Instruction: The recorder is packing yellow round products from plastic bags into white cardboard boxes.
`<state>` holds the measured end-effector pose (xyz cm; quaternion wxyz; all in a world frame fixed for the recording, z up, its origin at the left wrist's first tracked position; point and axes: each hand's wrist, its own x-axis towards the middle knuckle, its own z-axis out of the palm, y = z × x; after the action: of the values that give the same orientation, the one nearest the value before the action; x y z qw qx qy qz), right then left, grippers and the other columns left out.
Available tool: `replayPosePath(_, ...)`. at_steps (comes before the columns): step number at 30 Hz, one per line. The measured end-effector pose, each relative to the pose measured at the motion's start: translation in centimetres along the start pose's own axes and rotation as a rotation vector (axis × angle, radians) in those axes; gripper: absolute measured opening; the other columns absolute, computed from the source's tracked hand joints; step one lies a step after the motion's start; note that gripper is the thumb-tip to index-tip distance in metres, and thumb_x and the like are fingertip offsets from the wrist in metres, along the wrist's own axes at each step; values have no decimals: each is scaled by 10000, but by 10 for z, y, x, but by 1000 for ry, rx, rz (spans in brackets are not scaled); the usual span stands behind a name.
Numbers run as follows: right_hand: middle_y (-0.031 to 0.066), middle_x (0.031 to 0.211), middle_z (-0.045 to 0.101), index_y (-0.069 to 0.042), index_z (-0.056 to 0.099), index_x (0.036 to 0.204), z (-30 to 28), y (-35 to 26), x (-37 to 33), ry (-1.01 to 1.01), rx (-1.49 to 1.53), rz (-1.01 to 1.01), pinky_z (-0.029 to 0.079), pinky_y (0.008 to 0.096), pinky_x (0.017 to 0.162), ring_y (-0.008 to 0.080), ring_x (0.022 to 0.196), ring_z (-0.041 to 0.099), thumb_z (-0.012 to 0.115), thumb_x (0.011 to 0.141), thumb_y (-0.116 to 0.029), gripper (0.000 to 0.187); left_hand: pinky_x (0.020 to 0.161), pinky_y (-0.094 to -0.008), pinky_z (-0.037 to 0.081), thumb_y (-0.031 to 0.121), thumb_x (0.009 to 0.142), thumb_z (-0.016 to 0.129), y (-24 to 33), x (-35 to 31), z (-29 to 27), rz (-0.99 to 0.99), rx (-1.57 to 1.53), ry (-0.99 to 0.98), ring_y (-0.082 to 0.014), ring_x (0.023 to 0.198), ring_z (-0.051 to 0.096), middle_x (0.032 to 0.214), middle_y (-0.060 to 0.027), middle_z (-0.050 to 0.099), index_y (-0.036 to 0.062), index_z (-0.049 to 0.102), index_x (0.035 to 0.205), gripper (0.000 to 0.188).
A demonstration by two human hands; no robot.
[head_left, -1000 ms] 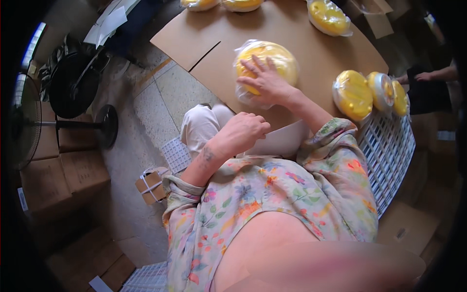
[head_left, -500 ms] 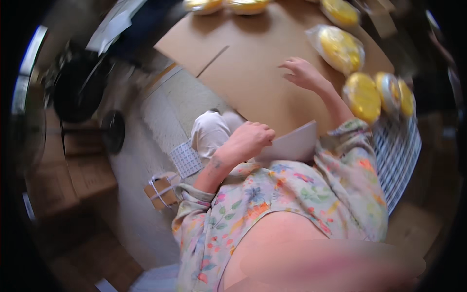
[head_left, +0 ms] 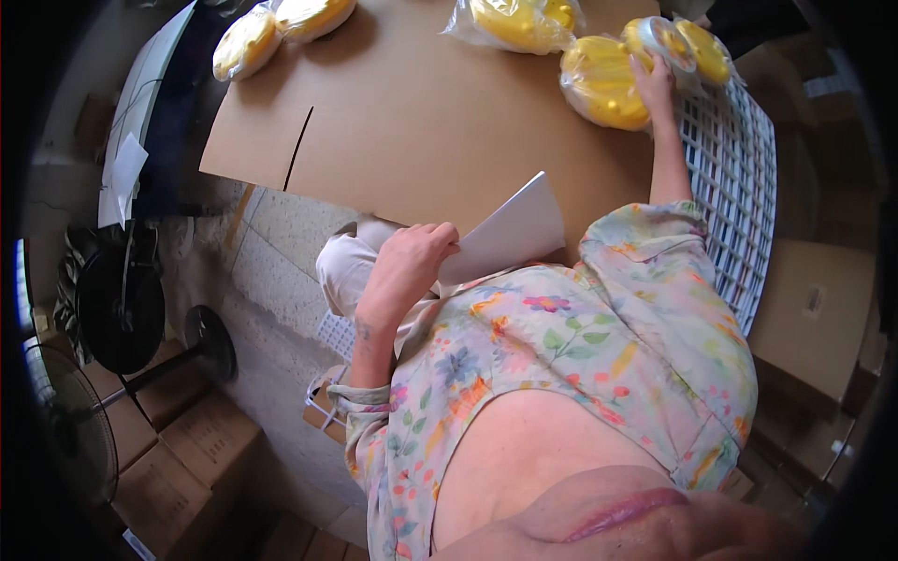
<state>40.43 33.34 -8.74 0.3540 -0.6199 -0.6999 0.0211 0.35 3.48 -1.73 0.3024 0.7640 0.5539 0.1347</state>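
Observation:
My left hand [head_left: 409, 266] is closed on the left edge of a white paper stack or booklet [head_left: 514, 229], which stands tilted over my lap against the cardboard's near edge. My right hand [head_left: 656, 89] reaches out to the far right. Its fingers are apart and touch a yellow plastic-wrapped item [head_left: 603, 82], close by a pale ring [head_left: 672, 45] that looks like a tape roll. Another yellow wrapped item [head_left: 716, 54] sits just beyond the ring. Whether the fingers grip anything is partly hidden.
A large brown cardboard sheet [head_left: 402, 122] covers the work surface. More yellow wrapped items [head_left: 510, 21] lie along its far side. A checked woven surface [head_left: 730, 187] is on the right. Standing fans [head_left: 122, 299] and cardboard boxes [head_left: 201, 444] are at the left.
My right hand has moved from above the cardboard to the yellow items at the far right. The left hand still holds the white paper. The view has shifted.

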Motion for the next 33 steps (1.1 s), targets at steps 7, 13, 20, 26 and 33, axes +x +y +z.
replayPosePath(7, 166, 1304, 564, -1, 461, 1382, 5, 3, -36, -333, 589, 375, 447, 326, 1009, 229, 1185, 554, 819, 789, -405, 803, 780, -405, 492, 63, 897, 603, 1, 3, 12, 45, -56, 106, -349, 901, 618, 924, -151, 647, 36, 612, 990, 97)
replayPosePath(13, 141, 1300, 552, -5, 420, 1397, 25, -36, -61, -488, 735, 313, 458, 311, 1001, 217, 1193, 544, 807, 813, -381, 795, 805, -401, 487, 54, 914, 580, -7, 18, 26, 65, -64, 247, -342, 918, 608, 944, -156, 642, 23, 605, 1018, 112)
replayPosePath(20, 121, 1176, 600, 15, 464, 1304, 39, -53, -71, -627, 1033, 450, 519, 316, 917, 191, 1054, 617, 772, 858, -345, 651, 779, -433, 512, 214, 973, 554, -11, 59, 61, -173, -362, 274, -372, 879, 664, 916, -195, 688, 30, 582, 1136, 247)
replayPosePath(26, 123, 1173, 601, 15, 447, 1314, 41, -65, -74, -641, 1055, 439, 534, 318, 903, 193, 1055, 619, 768, 860, -355, 669, 747, -457, 533, 236, 927, 621, -10, 111, 78, -192, -81, 391, -362, 852, 676, 923, -160, 687, 120, 479, 1253, 374)
replayPosePath(33, 140, 1163, 595, 41, 451, 1299, 45, -51, -75, -641, 1099, 482, 536, 301, 880, 193, 1034, 621, 805, 819, -381, 731, 608, -426, 550, 351, 878, 677, -22, 135, 71, 23, 217, 537, -316, 737, 672, 984, -69, 647, 142, 542, 1056, 306)
